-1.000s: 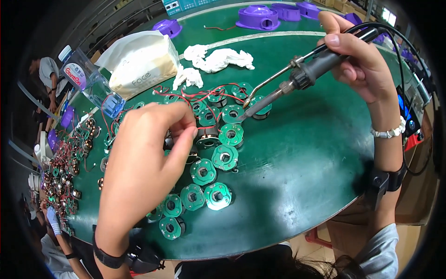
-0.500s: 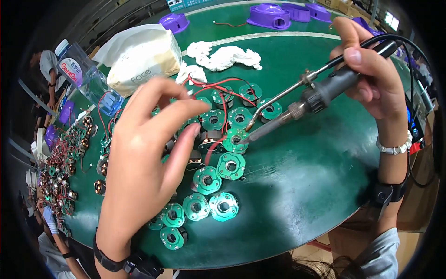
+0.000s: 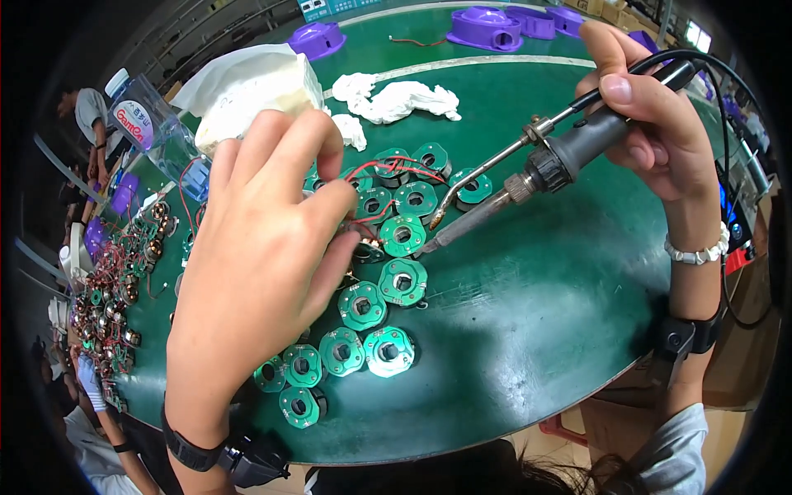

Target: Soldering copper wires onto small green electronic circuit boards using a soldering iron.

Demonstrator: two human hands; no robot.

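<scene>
In my right hand [image 3: 660,115] is a soldering iron [image 3: 577,148] with a thin metal feed tube [image 3: 492,170] clamped alongside. Its tip points down-left at the right edge of a round green circuit board [image 3: 389,241]; whether they touch is unclear. My left hand [image 3: 256,223] reaches over the boards from the left, fingers curled and thumb near the index finger. Red wires [image 3: 375,216] come out by its fingertips; what is pinched there is hidden. Several more green boards [image 3: 363,320], with dark bodies beneath, lie around, some under my left hand.
At the left lies a heap of wired copper-coil parts [image 3: 107,305]. Beyond my left hand are a water bottle [image 3: 157,132], a tissue pack [image 3: 256,95] and crumpled white tissue [image 3: 412,101]. Purple housings [image 3: 485,33] line the far side. Other people work at the left edge.
My left hand has moved in over the boards, its thumb and index finger drawing together by the wires. The soldering iron has shifted slightly left. The boards sit slightly higher and farther left in view.
</scene>
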